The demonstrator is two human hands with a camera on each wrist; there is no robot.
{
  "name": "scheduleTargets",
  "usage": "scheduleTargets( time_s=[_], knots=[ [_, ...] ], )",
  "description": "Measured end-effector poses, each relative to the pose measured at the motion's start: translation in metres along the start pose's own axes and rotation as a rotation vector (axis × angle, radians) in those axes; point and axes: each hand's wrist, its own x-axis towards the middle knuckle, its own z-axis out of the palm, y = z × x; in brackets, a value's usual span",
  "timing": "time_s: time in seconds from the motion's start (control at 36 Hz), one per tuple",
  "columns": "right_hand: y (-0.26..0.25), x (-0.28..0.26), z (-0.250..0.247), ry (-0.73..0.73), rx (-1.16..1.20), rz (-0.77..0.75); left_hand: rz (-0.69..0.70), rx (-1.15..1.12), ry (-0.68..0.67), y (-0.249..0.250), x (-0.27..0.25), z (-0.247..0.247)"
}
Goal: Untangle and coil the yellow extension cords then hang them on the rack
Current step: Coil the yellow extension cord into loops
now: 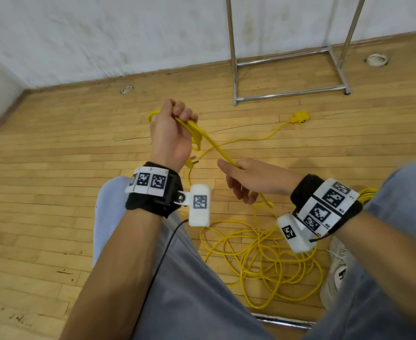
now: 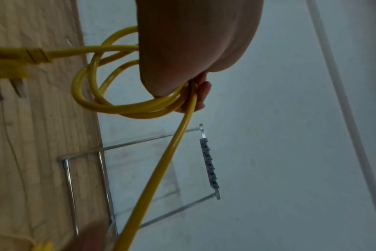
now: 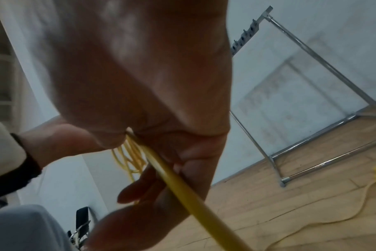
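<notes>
My left hand (image 1: pixel 177 123) is raised in a fist and grips several small loops of the yellow cord (image 1: pixel 197 133). In the left wrist view those loops (image 2: pixel 110 105) curl under the palm (image 2: pixel 193 51), and the plug (image 2: pixel 15 59) hangs beside them. A taut stretch of cord runs down to my right hand (image 1: pixel 248 180), which holds it between thumb and loosely curled fingers (image 3: pixel 140 188). Below, the remaining cord lies in a tangled pile (image 1: pixel 263 261) on the wood floor. A single strand leads to the yellow socket end (image 1: pixel 300 118). The chrome rack (image 1: pixel 288 69) stands by the wall.
My knees in grey trousers flank the pile, and a white shoe (image 1: pixel 337 266) sits to its right. Two tape rolls (image 1: pixel 376 60) (image 1: pixel 127 89) lie near the baseboard. A metal bar (image 1: pixel 283 321) lies on the floor close to me. The rack's hook strip (image 2: pixel 208 166) shows high up.
</notes>
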Motion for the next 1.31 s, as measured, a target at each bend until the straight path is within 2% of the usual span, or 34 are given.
scheduleTargets(
  time_s=[0.08,0.17,0.31,0.39,0.5,0.58,0.67,0.75,0.92,1.0,1.08,1.19,1.31],
  knots=[
    [0.004,-0.002,-0.003,-0.063,-0.042,0.066,0.065,-0.019,0.061,0.014,0.007,-0.007],
    [0.007,-0.001,-0.004,-0.08,-0.104,0.049,0.137,0.018,0.114,0.022,0.01,-0.01],
    [0.01,-0.003,-0.007,0.021,-0.11,0.019,0.173,0.057,0.114,0.026,0.012,-0.015],
    [0.007,-0.005,-0.011,0.086,-0.049,0.026,0.15,0.102,0.086,0.028,0.011,-0.019],
    [0.006,-0.007,-0.017,0.102,0.051,0.051,0.103,0.12,0.016,0.033,0.011,-0.024],
    [0.01,-0.006,-0.02,0.189,0.014,0.068,0.004,0.179,-0.077,0.031,0.007,-0.024],
    [0.013,-0.003,-0.023,0.316,0.063,0.098,-0.121,0.374,-0.193,0.023,0.001,-0.02],
    [0.013,-0.002,-0.028,0.365,0.281,0.194,-0.252,0.605,-0.333,0.008,-0.009,-0.014],
    [0.006,0.0,-0.047,0.161,1.071,0.358,-0.399,0.911,-0.485,-0.018,-0.03,0.0],
    [-0.004,-0.006,-0.053,0.121,1.251,0.308,-0.414,0.997,-0.499,-0.027,-0.039,0.004],
    [-0.011,-0.011,-0.055,0.131,1.17,0.2,-0.379,1.042,-0.45,-0.037,-0.043,0.005],
    [-0.016,-0.014,-0.05,0.146,0.896,0.078,-0.334,1.048,-0.425,-0.046,-0.046,0.006],
    [-0.016,-0.014,-0.042,0.227,0.584,-0.006,-0.323,1.017,-0.41,-0.049,-0.046,0.006]
  ],
)
